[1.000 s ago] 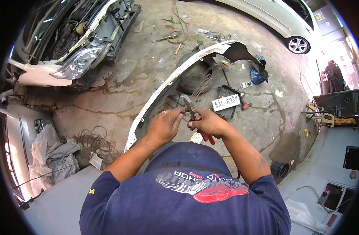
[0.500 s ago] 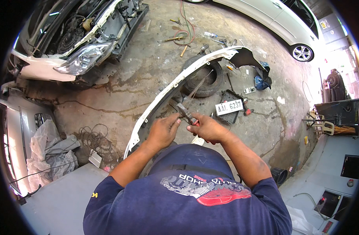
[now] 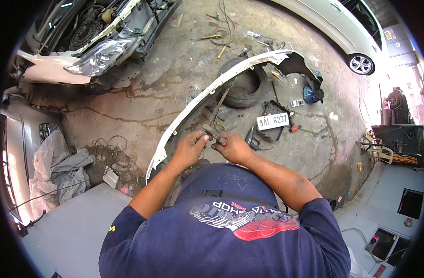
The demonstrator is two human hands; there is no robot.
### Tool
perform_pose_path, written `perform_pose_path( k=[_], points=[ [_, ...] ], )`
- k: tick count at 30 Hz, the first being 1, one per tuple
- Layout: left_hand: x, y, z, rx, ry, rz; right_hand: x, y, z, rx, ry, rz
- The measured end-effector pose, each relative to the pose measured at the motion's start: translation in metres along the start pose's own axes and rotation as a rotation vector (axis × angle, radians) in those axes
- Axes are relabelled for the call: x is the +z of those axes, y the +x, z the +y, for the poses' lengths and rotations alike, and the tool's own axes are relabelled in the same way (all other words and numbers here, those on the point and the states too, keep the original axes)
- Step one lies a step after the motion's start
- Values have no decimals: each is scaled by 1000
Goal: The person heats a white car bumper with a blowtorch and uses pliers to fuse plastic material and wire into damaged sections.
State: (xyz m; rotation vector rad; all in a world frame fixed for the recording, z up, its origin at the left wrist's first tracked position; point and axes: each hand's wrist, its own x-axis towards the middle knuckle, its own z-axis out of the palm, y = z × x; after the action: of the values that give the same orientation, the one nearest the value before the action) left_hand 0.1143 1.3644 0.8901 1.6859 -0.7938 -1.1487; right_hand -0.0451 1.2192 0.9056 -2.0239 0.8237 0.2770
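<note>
Your right hand (image 3: 234, 148), just right of the centre of the frame, is clenched around the handles of the pliers (image 3: 213, 134), whose metal head slants up and left toward your other hand. Your left hand (image 3: 190, 148) sits just left of centre, thumb and fingers drawn together beside the pliers' head; whether anything is pinched between them is too small to tell. The pliers lie across the gap between your two hands, in the middle of the frame, and thin wires (image 3: 216, 111) run upward from there toward the tire (image 3: 251, 90).

The tire lies flat on the floor in the upper middle. A long white panel (image 3: 186, 111) curves from near your left forearm up past the tire's left and top edges to the upper right of centre. Right of your right hand lies a black drill-like tool (image 3: 252, 139) with a cord. Beyond it, a white plate (image 3: 273, 121) lies across a black tray (image 3: 273, 135), a small red item (image 3: 294, 128) just beside them. Further up and right, a blue bag (image 3: 311, 94) lies by the panel's dark end.

A red and green hose pair (image 3: 229, 24) trails along the upper middle. One white car (image 3: 50, 69), engine bay exposed, fills the upper left; another (image 3: 334, 23) stands upper right. Clear plastic (image 3: 50, 169) is heaped at the left edge.
</note>
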Motion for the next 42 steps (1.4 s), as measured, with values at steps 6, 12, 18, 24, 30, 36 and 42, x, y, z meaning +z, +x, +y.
perform_pose_path(
  k=[6,12,18,24,30,36,42],
  points=[
    [-10,-2,-7,44,-51,111,-15,-7,-9,64,292,-234],
    [-15,5,-2,13,-160,73,-38,-15,-20,175,184,-256],
    [-14,14,-1,20,-121,39,-40,-20,-13,137,212,-160],
    [-12,22,11,39,-50,5,-43,-23,-16,90,184,-102],
    [-15,24,24,-15,-109,-86,-46,-27,-22,109,179,-81],
    [-3,30,47,-132,5,-140,-20,-7,15,115,-241,190],
    [-39,39,-14,22,-184,-286,-45,-10,-18,126,204,-213]
  ],
)
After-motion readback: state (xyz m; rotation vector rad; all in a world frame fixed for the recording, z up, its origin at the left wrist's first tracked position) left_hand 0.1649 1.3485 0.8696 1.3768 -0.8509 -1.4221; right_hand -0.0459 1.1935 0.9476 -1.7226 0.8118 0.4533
